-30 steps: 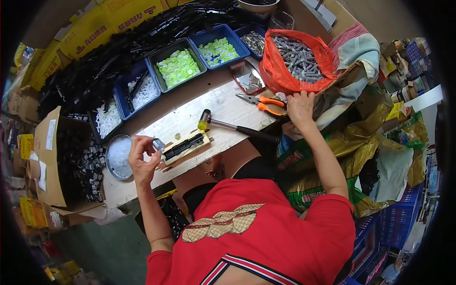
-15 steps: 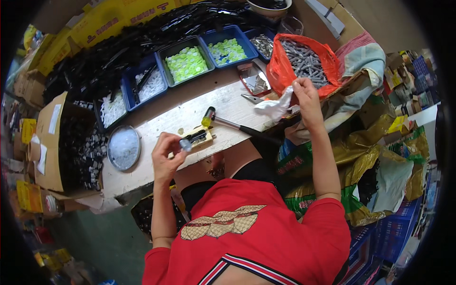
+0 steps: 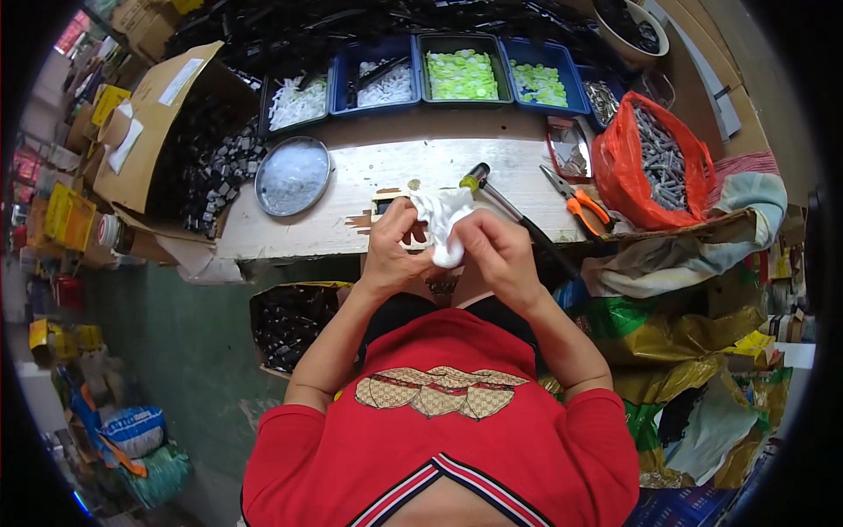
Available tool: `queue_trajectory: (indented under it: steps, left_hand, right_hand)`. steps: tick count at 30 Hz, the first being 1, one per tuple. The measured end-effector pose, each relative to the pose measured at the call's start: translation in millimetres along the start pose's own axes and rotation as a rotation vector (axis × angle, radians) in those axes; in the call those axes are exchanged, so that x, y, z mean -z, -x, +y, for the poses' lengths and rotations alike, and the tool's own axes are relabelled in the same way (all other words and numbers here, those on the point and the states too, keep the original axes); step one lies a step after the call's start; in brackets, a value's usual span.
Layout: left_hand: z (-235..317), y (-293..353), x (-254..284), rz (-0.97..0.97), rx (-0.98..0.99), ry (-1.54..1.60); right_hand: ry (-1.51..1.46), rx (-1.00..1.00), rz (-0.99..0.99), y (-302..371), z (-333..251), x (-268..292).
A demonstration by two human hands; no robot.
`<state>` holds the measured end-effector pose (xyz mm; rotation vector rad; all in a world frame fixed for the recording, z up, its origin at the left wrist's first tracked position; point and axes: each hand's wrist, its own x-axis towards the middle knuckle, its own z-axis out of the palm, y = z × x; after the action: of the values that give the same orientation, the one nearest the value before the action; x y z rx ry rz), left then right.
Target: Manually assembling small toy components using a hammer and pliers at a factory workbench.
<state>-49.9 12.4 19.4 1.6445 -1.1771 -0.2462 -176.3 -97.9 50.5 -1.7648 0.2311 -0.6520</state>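
Over the front edge of the worktable, both hands meet at a crumpled white cloth (image 3: 446, 211). My right hand (image 3: 502, 259) pinches the cloth at its right side. My left hand (image 3: 392, 250) is closed with fingers curled against the cloth's left side; whatever it grips is covered by the cloth and fingers. Just behind my left hand lies a small cream-coloured block fixture (image 3: 379, 197), partly hidden. A hammer (image 3: 502, 204) with a yellow-green and black head lies right of the cloth. Farther right rest orange-handled pliers (image 3: 581, 207).
Along the back stand bins, among them a blue bin of white parts (image 3: 349, 101) and one of green discs (image 3: 461, 75). A round metal dish (image 3: 292, 177) and a carton of black parts (image 3: 149, 171) are left. Right stands a red bag (image 3: 621, 176) of grey pieces.
My right hand has brought the cloth from beside the red bag leftward to my left hand. The small clear piece in my left fingers is now out of sight. The view has shifted.
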Motion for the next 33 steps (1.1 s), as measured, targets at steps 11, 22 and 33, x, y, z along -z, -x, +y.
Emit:
queue_trajectory:
  steps: [11,22,33]
  left_hand:
    - [1,18,-7,0.126,-0.171,-0.209]
    - [-1,33,-6,0.071,0.305,0.509]
    - [0,42,-7,0.085,0.226,0.361]
  right_hand:
    - [-0.034,-0.136,-0.168,4,29,-16]
    - [-0.351,-0.318,-0.167,10,59,-21]
    - [-0.591,-0.55,-0.217,16,60,-15]
